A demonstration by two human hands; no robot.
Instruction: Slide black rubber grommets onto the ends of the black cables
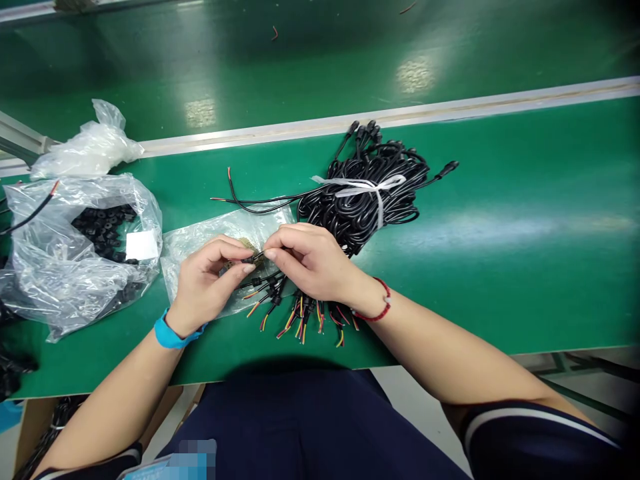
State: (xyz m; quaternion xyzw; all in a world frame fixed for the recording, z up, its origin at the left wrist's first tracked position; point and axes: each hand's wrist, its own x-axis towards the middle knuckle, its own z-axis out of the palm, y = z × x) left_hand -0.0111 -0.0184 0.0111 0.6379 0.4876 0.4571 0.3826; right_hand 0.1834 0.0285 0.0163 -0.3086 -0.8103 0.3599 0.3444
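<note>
We pinch black cable (259,257) with left hand (206,283) and right hand (314,261); tied bundle (363,208) beyond, rightward; plastic bag (55,250) left.

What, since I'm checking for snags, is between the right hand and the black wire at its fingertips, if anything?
Nothing visible: the right hand pinches the black wire directly, facing the left hand. The clear bag lies beneath them, not between.
</note>
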